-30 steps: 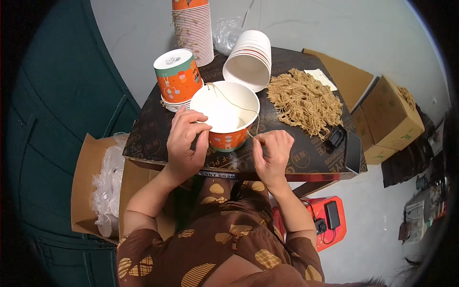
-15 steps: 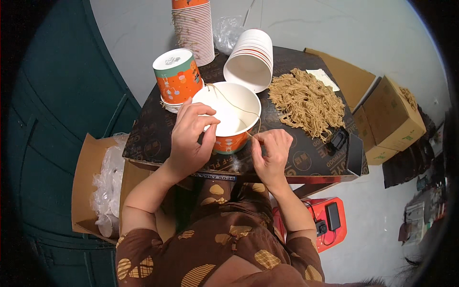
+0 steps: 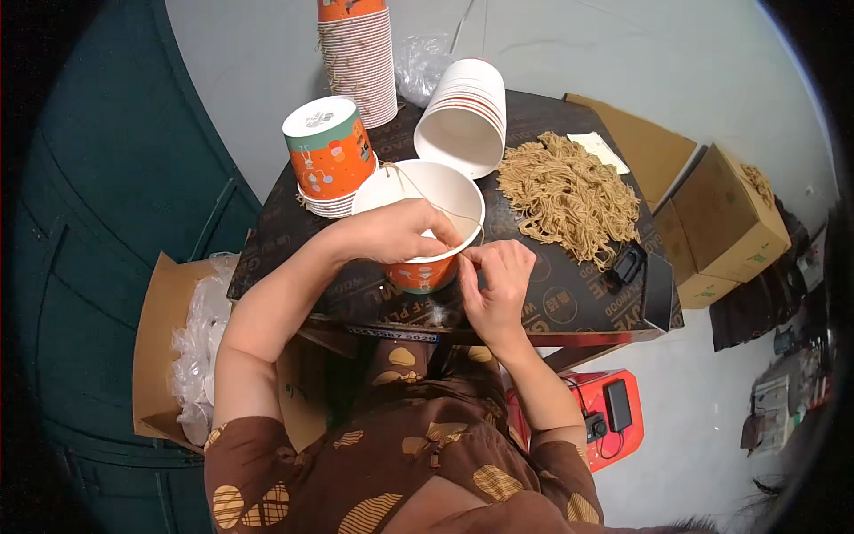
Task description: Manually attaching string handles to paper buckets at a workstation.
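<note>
An orange and green paper bucket (image 3: 422, 274) stands upright near the table's front edge, its white inside facing up. A thin tan string (image 3: 418, 187) runs from the far left of its rim across the opening to the right side. My left hand (image 3: 411, 230) reaches over the near rim, fingers bent together against the inner right wall; what its fingertips grip, if anything, is hidden. Just outside that wall, my right hand (image 3: 500, 276) is closed in a pinch on the string's end, close to the left fingertips.
Upside-down buckets (image 3: 329, 151) stand at the left, before a tall stack (image 3: 360, 71). More nested buckets (image 3: 463, 120) lie tipped behind. A heap of tan strings (image 3: 574, 200) and a black angular object (image 3: 656, 289) are at the right. Cardboard boxes (image 3: 734, 214) flank the table.
My left hand has moved right and over the rim, its fingers now inside the bucket by the right wall. My right hand stays beside the rim, having shifted slightly left.
</note>
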`<action>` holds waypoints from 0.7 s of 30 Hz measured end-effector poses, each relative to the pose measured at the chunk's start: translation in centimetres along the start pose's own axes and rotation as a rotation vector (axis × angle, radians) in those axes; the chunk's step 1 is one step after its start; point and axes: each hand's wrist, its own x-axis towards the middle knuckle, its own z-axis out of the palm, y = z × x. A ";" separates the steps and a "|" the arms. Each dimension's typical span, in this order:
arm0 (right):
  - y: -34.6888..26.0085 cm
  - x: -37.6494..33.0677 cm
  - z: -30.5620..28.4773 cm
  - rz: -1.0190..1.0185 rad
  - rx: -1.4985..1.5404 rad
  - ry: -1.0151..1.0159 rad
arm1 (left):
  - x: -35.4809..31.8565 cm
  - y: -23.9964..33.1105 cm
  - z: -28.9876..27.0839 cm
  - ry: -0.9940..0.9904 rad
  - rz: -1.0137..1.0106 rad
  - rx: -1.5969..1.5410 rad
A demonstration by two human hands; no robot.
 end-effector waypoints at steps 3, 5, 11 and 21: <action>0.0 0.1 0.0 -0.008 -0.010 -0.008 | 0.4 0.5 0.0 0.010 -0.038 0.047; 0.0 0.0 -0.1 0.003 0.002 -0.021 | 0.4 0.5 -0.1 0.017 -0.057 0.070; -0.6 0.4 -2.3 0.028 -0.041 -0.154 | -0.5 0.9 0.3 0.189 -0.115 -0.004; -0.7 1.4 -3.4 0.009 -0.123 -0.212 | -0.2 0.3 0.4 0.254 -0.116 -0.083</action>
